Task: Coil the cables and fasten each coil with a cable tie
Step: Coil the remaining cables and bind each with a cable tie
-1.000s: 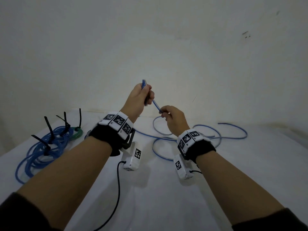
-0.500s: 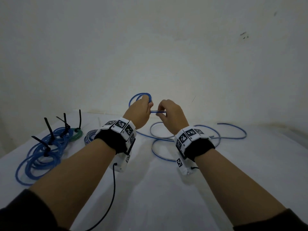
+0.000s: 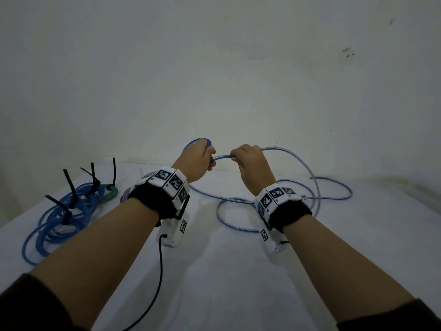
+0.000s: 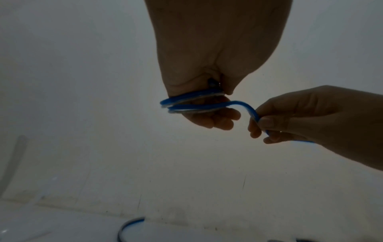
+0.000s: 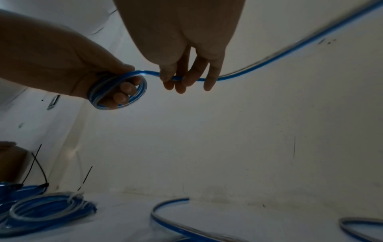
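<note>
A blue cable (image 3: 307, 177) lies in loose loops on the white table (image 3: 214, 271) and rises to both hands. My left hand (image 3: 198, 158) grips a small coil of it, a couple of turns wound round the fingers (image 4: 186, 104) (image 5: 118, 91). My right hand (image 3: 250, 163) pinches the cable just right of the coil (image 4: 257, 119) (image 5: 176, 78), the hands a little apart above the table. The free length arcs away from the right hand to the right (image 5: 290, 50).
Several blue coils (image 3: 62, 213) and a green coil (image 3: 109, 192), fastened with black cable ties (image 3: 69, 185) that stick up, lie at the far left. Another blue coil (image 5: 51, 208) carries a pale tie. A wall stands close behind the table. A black wire (image 3: 157, 271) hangs from my left wrist.
The left hand went from holding the cable's end upright to gripping a small coil. The right hand slid rightwards along the cable, lifting a long arc of it off the table.
</note>
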A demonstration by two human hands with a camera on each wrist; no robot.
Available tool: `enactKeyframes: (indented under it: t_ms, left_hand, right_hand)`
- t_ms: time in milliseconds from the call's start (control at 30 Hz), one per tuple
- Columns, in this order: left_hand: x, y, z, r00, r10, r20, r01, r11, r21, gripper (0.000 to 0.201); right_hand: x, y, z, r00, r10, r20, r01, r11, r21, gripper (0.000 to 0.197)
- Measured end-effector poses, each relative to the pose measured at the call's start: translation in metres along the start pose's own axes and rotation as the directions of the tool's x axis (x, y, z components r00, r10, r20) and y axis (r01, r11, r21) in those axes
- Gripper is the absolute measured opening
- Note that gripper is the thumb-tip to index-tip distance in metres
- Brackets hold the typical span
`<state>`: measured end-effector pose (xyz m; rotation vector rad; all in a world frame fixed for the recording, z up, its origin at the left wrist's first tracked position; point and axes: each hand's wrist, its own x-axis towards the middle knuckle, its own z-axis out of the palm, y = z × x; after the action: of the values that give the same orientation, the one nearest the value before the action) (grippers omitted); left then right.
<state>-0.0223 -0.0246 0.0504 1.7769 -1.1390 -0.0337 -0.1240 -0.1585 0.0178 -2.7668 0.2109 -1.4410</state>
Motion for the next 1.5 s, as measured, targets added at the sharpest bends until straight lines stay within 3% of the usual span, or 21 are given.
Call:
enactKeyframes:
  t_ms: [133,267,367,467,567,667,767,867,933,1000,1133,1200,1300,1400,1500]
  left_hand:
    - [0.003,-0.001,-0.005,0.989,0.068,-0.131,-0.072,0.997,-0.022,0.024]
    - [0.005,0.001,-0.008,0.967,0.039,-0.252,-0.105,0.961,-0.255,0.026]
    - [0.003,0.007,-0.005,0.989,0.009,-0.15,-0.056,0.949,-0.312,0.026]
    - [0.0,0.007,-0.003,1.0,-0.016,0.018,0.018,0.995,-0.094,0.024]
    - [-0.006,0.002,-0.004,0.987,-0.091,0.135,0.082,0.994,0.069,0.026]
    - [-0.01,0.0,-0.003,0.955,-0.181,0.234,0.194,0.98,-0.035,0.035]
    - [-0.013,0.003,-0.005,0.924,-0.183,0.337,0.239,0.962,-0.133,0.042]
    - [-0.013,0.004,-0.007,0.918,-0.168,0.36,0.25,0.948,-0.195,0.04]
    - [-0.013,0.005,-0.007,0.918,-0.154,0.364,0.257,0.933,-0.252,0.037]
    - [-0.012,0.007,-0.007,0.931,-0.148,0.335,0.275,0.887,-0.371,0.036]
    - [-0.008,0.014,-0.014,0.954,-0.172,0.246,0.287,0.762,-0.581,0.038]
    - [-0.005,0.015,-0.016,0.957,-0.191,0.219,0.285,0.757,-0.588,0.038]
    - [-0.003,0.018,-0.014,0.955,-0.203,0.218,0.293,0.77,-0.567,0.039]
    - [-0.004,0.019,-0.014,0.938,-0.21,0.275,0.336,0.741,-0.581,0.041]
    - [-0.006,0.02,-0.015,0.924,-0.165,0.345,0.353,0.715,-0.603,0.037]
  right_hand:
    - [-0.003,0.003,0.0,0.999,-0.05,0.006,0.05,0.999,-0.017,0.014]
    - [-0.004,0.005,-0.001,0.99,-0.136,0.042,0.137,0.99,-0.022,0.013]
    - [-0.001,-0.001,-0.001,0.985,-0.165,0.059,0.163,0.986,0.029,0.016]
    - [0.003,-0.008,-0.006,0.989,-0.133,0.065,0.126,0.987,0.104,0.027]
    - [0.002,-0.005,-0.009,0.987,-0.115,0.113,0.092,0.977,0.194,0.019]
    - [-0.003,-0.002,-0.012,0.978,-0.006,0.209,-0.046,0.97,0.241,0.02]
    - [-0.004,0.002,-0.019,0.935,0.111,0.337,-0.205,0.944,0.26,0.015]
    - [-0.007,0.002,-0.02,0.899,0.141,0.414,-0.293,0.897,0.331,0.002]
    - [-0.009,0.001,-0.02,0.865,0.197,0.462,-0.398,0.83,0.39,0.006]
    - [-0.009,0.002,-0.02,0.808,0.244,0.536,-0.529,0.701,0.477,0.009]
    - [-0.013,0.006,-0.019,0.798,0.299,0.523,-0.594,0.534,0.602,0.011]
    - [-0.014,0.003,-0.019,0.78,0.369,0.506,-0.625,0.417,0.66,0.007]
    - [-0.011,0.001,-0.018,0.772,0.465,0.434,-0.612,0.358,0.705,0.01]
    - [-0.009,0.004,-0.014,0.769,0.512,0.382,-0.605,0.391,0.694,0.008]
    - [-0.014,0.012,-0.011,0.811,0.514,0.281,-0.572,0.592,0.568,0.01]
